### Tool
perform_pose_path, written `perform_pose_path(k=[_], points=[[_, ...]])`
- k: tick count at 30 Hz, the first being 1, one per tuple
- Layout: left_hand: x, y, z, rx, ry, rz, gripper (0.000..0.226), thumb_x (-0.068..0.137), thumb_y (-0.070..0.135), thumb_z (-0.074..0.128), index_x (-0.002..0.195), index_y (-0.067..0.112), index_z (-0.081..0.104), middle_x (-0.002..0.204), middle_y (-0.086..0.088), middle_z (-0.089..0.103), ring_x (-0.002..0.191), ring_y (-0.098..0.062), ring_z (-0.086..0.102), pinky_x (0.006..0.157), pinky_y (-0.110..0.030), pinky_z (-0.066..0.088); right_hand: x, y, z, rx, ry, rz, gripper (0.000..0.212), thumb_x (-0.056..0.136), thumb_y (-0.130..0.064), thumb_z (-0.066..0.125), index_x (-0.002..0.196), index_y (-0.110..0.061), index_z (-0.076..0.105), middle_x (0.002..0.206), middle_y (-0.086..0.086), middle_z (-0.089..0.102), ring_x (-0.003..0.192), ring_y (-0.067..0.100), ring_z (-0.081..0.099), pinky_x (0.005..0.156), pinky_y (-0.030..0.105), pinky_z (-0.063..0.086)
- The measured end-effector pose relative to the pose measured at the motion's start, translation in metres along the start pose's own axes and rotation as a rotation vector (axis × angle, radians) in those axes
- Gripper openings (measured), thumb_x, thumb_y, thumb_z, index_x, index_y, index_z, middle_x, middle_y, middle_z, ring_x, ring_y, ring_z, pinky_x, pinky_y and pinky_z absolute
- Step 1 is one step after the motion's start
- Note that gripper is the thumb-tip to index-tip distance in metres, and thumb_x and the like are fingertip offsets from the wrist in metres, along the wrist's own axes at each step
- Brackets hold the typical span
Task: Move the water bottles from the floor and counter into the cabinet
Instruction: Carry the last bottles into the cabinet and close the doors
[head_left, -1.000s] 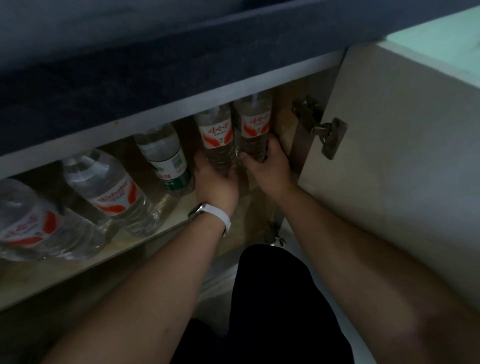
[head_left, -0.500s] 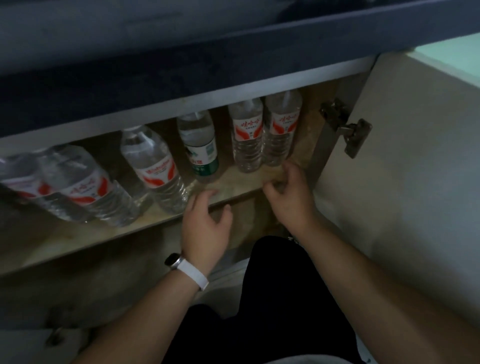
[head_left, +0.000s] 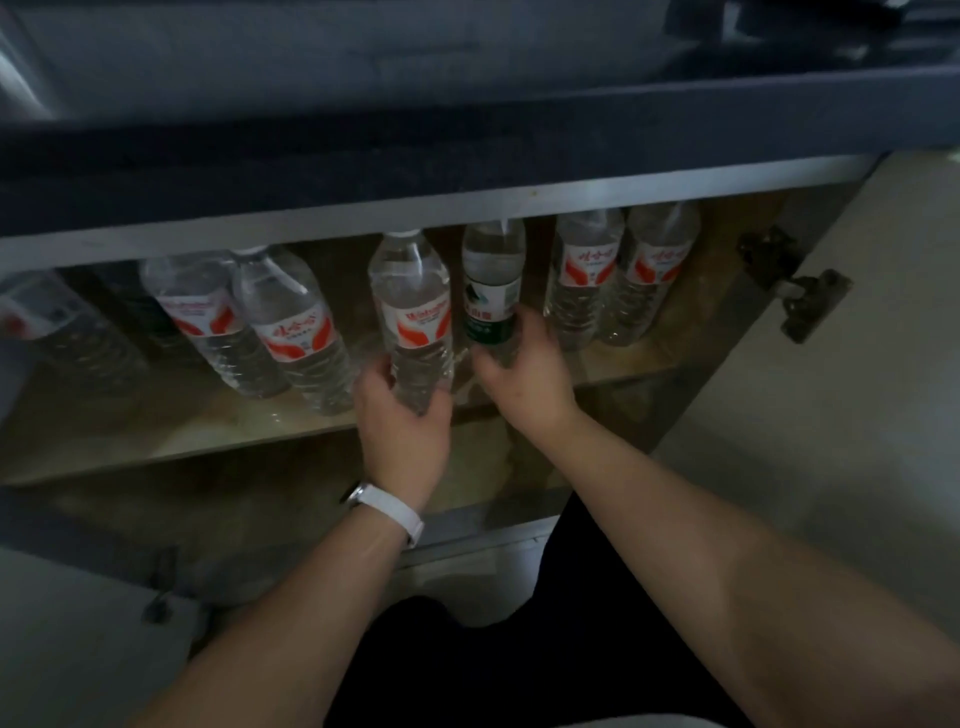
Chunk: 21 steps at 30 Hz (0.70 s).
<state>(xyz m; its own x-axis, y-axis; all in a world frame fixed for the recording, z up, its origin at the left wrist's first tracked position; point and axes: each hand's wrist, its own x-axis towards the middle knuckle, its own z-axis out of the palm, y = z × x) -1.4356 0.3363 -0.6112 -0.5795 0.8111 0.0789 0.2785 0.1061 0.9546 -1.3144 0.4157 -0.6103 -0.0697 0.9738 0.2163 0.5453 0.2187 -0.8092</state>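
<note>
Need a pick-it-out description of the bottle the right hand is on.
Look in the open cabinet, at the row of water bottles on its shelf. Near the middle, the right hand grips the green-labelled bottle, beside the red-labelled bottle in the left hand. Neighbours on both sides wear red-and-white labels; its label is green.

The cabinet shelf (head_left: 156, 436) carries a row of standing water bottles. A green-labelled bottle (head_left: 491, 291) stands mid-row, with a red-labelled bottle (head_left: 415, 317) just left of it. Farther left stand a touching left pair (head_left: 291, 327) and a blurred bottle (head_left: 52, 322). To its right stands a right pair (head_left: 587, 275).
</note>
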Motion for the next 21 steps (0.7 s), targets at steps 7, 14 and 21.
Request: perform_pose_path(k=[7,14,21], points=[[0.018,-0.001,0.009,-0.026,0.018,0.0,0.063,0.077,0.031,0.084,0.126,0.033,0.045,0.121,0.009,0.052,0.101,-0.005,0.055,0.071,-0.009,0.036,0.025,0.0,0.024,0.091,0.066,0.14,0.076,0.076,-0.033,0.079,0.139,-0.019,0.039,0.133,0.0,0.054,0.123,0.016,0.054,0.097,0.031,0.047],[0.034,-0.012,0.014,0.041,0.026,0.039,0.051,0.08,0.033,0.083,0.117,0.027,0.049,0.118,0.002,0.062,0.102,-0.011,0.06,0.082,-0.028,0.048,0.046,-0.006,0.032,0.172,0.091,0.257,0.073,0.078,-0.023,0.079,0.138,-0.021,0.037,0.138,0.0,0.051,0.129,0.018,0.048,0.092,0.025,0.039],[0.051,-0.021,0.024,0.082,0.013,0.061,0.056,0.082,0.036,0.079,0.127,0.016,0.051,0.126,-0.006,0.063,0.116,-0.025,0.061,0.093,-0.033,0.048,0.052,-0.005,0.028,0.167,0.116,0.253,0.059,0.083,-0.025,0.075,0.132,-0.022,0.044,0.131,-0.002,0.056,0.119,0.011,0.051,0.088,0.025,0.042]])
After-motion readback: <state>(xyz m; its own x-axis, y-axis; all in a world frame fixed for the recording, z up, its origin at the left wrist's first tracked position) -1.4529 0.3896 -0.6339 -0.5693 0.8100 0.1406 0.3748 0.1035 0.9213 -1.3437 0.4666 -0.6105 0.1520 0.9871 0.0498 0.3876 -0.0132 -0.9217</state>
